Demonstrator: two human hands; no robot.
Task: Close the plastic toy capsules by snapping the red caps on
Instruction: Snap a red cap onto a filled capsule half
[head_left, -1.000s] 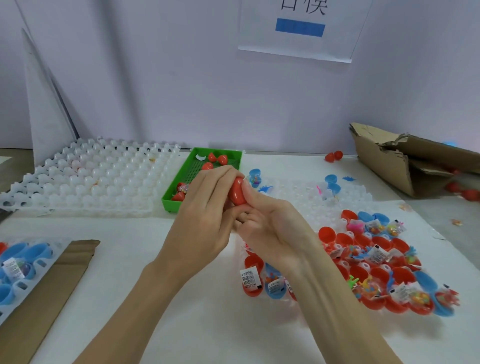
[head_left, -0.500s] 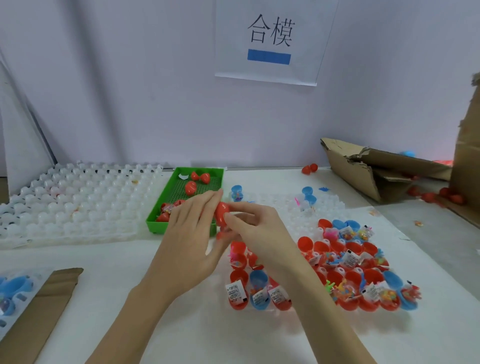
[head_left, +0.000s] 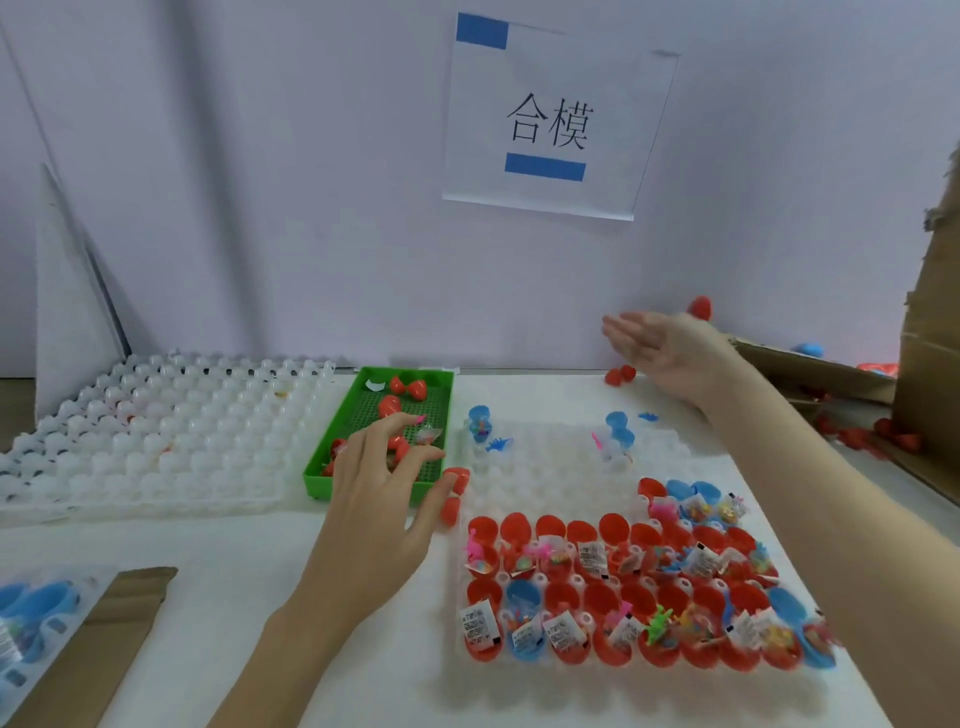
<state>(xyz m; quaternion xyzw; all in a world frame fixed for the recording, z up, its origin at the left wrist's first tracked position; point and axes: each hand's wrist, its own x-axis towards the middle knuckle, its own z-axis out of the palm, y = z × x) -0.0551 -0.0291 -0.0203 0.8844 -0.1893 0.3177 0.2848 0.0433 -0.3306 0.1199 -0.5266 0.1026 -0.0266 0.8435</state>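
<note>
Vs half a sec ago: both hands were pinched together on one red capsule over the desk's middle. Now they're apart. Right hand (head_left: 662, 345) is flung out toward the desk's far right corner, fingers straight, palm open, holding nothing. A closed red capsule (head_left: 700, 307) is in the air just past its fingertips, above the cardboard box (head_left: 810, 364), so prob. tossed, i.e. that one reads as done. It's blurred; long axis looks roughly upright, can't tell which end is the cap.

Left hand (head_left: 382, 483) hovers over the near right corner of the green tray (head_left: 324, 470), fingers spread and loosely bent, gripping nothing. Thumb is next to an open red capsule (head_left: 453, 493) lying by the tray's near corner, at the clear tray's (head_left: 545, 457) left edge; touching or not, can't tell. Its two halves lie joined, long axis running near-to-far.

Meaning: one more closed. Many open capsules (head_left: 623, 597) sit in the clear tray's near rows, mouths up, toys and slips inside, lots left.
</note>
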